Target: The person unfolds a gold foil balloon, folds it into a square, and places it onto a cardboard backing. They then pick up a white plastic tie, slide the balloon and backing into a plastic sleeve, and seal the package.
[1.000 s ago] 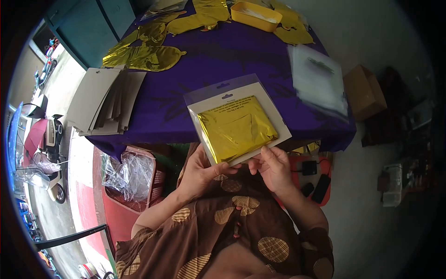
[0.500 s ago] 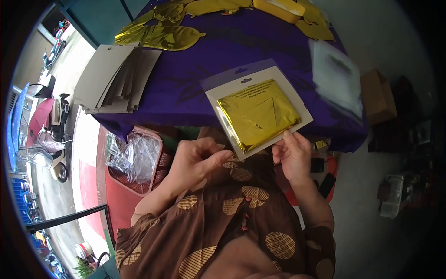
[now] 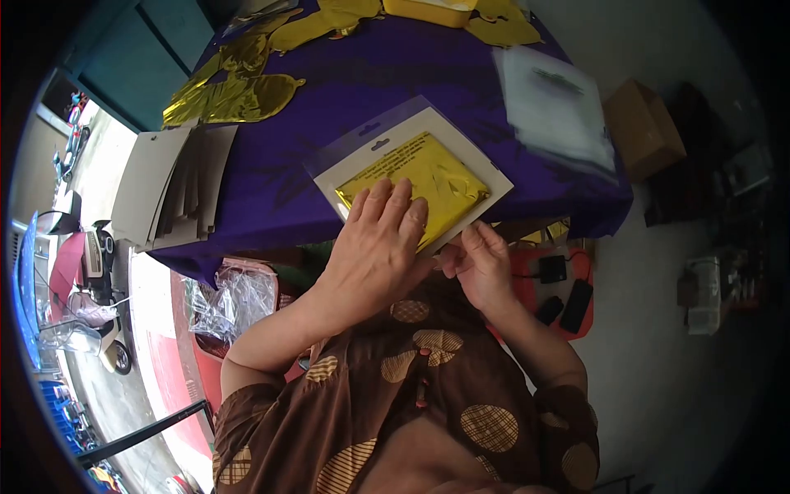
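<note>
A packaged foil balloon (image 3: 440, 177), folded gold foil on a white card inside a clear bag with a hang hole, is tilted at the near edge of the purple-covered table (image 3: 395, 66). Flat across its lower left part lies my left hand (image 3: 374, 239), fingers stretched out over the foil. The left thumb is mostly hidden near the bottom corner. My right hand (image 3: 481, 263) pinches the lower right edge of the pack between thumb and fingers. Small printed text shows above the foil.
Flat gold foil balloons (image 3: 255, 99) and a yellow tray (image 3: 432, 10) lie toward the back. White cards (image 3: 148, 185) are stacked left, clear bags (image 3: 555, 111) right. Below are a basket of crumpled plastic (image 3: 234, 305) and a red stool (image 3: 568, 288); a cardboard box (image 3: 646, 132) stands right.
My left hand has gone from curled beside the pack to flat on top of it. The right hand keeps its pinch on the edge. The view has shifted slightly.
</note>
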A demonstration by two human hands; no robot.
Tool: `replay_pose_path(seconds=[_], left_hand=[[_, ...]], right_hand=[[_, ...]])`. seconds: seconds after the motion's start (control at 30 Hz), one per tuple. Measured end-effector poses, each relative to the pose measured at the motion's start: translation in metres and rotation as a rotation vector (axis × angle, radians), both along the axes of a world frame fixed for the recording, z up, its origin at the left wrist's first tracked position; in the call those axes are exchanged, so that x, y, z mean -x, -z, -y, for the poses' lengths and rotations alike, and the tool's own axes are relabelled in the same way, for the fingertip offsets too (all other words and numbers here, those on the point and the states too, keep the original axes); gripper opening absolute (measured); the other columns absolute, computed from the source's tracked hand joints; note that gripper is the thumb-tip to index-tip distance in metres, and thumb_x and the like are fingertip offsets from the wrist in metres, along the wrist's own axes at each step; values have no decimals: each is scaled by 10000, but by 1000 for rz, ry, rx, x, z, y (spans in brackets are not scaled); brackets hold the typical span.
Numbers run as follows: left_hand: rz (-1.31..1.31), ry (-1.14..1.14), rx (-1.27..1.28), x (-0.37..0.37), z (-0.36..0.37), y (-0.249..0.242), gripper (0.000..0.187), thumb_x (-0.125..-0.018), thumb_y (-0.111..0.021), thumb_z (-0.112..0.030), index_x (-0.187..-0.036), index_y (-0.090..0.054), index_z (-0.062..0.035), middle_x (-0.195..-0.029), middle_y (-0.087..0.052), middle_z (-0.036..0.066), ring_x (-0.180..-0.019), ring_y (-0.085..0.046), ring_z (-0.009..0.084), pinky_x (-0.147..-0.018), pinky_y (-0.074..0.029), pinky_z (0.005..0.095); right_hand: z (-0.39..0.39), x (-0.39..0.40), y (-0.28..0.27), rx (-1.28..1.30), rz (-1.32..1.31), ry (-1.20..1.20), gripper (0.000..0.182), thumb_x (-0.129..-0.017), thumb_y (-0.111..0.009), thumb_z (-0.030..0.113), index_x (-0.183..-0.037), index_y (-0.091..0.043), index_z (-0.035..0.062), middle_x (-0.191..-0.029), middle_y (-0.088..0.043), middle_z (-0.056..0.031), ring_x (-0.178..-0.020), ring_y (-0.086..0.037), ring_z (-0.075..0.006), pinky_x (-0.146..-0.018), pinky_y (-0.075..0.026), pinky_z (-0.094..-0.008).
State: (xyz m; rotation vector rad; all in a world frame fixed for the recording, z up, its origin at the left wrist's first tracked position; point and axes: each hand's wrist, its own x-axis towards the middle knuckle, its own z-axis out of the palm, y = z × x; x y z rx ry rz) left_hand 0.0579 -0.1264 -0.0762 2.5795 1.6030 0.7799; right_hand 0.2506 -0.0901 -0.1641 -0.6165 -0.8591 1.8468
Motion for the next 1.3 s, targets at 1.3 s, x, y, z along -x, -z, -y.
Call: replay_pose_path(seconds=[1.3], left_hand=[[17, -111, -101, -10, -25, 12, 654, -669, -752, -161, -1234, -488, 37, -1124, -540, 226, -1095, -532, 422, -961, -418, 509]], right_hand=[[-1, 11, -6, 86, 244, -122, 269, -987, -555, 180, -836, -689, 2, -677, -666, -89, -537, -618, -135, -456, -465, -255]])
